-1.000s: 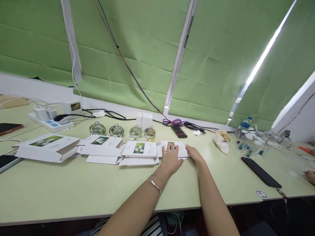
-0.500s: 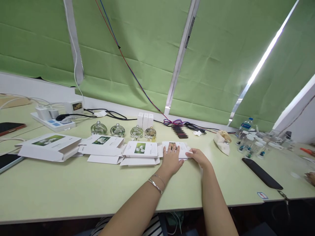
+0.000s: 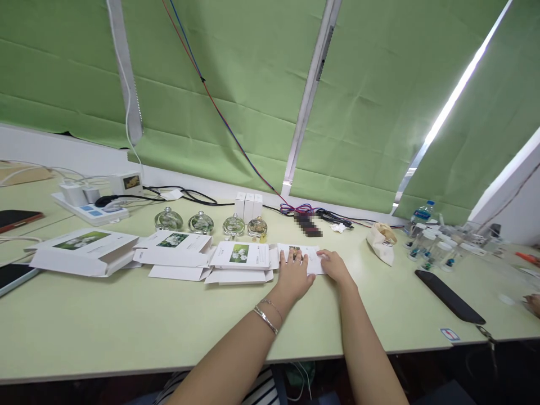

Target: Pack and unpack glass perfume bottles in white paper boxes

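A flattened white box (image 3: 313, 262) with a small printed picture lies on the table under both hands. My left hand (image 3: 294, 275) rests on it palm down, fingers spread, covering part of the picture. At the box's right end my right hand (image 3: 336, 266) has curled fingers gripping the edge. To the left lie three more white boxes with flower pictures: the nearest box (image 3: 241, 254), the middle box (image 3: 179, 247) and the far-left box (image 3: 88, 250), end flaps out. Behind them stand several round glass bottles, including a clear bottle (image 3: 233, 225) and a yellowish bottle (image 3: 257, 226).
Three small white cartons (image 3: 248, 206) stand behind the bottles. A power strip (image 3: 90, 209) and phones lie at left. Black cables run along the wall. At right are a cloth pouch (image 3: 380, 244), a black flat case (image 3: 449, 296), several small jars (image 3: 439, 253) and a water bottle (image 3: 423, 212).
My right hand has moved slightly left and inward along the box's right end, and that end now lies flatter. My left hand has stayed in place.
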Motion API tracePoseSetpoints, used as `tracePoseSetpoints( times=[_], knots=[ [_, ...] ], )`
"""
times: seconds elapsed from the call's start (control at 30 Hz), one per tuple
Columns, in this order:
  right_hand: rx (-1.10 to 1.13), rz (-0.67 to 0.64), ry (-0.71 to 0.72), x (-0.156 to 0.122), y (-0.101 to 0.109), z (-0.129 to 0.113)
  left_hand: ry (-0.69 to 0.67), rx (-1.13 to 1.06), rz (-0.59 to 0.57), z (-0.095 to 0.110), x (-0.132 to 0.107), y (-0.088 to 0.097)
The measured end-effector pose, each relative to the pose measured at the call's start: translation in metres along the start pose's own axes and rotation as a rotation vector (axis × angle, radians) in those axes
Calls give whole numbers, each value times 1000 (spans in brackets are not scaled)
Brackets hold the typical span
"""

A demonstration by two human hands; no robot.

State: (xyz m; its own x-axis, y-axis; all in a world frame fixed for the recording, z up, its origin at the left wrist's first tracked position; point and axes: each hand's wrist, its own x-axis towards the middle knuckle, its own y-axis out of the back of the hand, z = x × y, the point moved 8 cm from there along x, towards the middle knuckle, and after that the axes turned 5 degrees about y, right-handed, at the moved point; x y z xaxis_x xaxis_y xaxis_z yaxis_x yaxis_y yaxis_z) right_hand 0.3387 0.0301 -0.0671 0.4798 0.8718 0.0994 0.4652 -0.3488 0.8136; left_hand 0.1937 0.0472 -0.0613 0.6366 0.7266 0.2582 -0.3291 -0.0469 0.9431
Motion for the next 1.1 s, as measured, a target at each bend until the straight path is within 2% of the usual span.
tracePoseSetpoints(
  times=[0.23,0.33,0.4,0.6,0.73,1.1],
  knots=[
    [-93,-14,-78,0,1,12,-126,-29,-57,10,-4,-3],
    [-116,-10,-90,1,1,15,-147,-47,-44,14,-5,0],
    [-122,-10,-74,3,0,14,-120,-59,-8,14,-6,4],
    [-123,-8,-14,5,-3,12,79,-121,56,2,-8,16],
    [-123,-2,11,4,-4,10,92,-137,91,1,-7,21],
    [-168,47,15,1,-3,9,89,-137,75,2,-9,19]
  ],
)
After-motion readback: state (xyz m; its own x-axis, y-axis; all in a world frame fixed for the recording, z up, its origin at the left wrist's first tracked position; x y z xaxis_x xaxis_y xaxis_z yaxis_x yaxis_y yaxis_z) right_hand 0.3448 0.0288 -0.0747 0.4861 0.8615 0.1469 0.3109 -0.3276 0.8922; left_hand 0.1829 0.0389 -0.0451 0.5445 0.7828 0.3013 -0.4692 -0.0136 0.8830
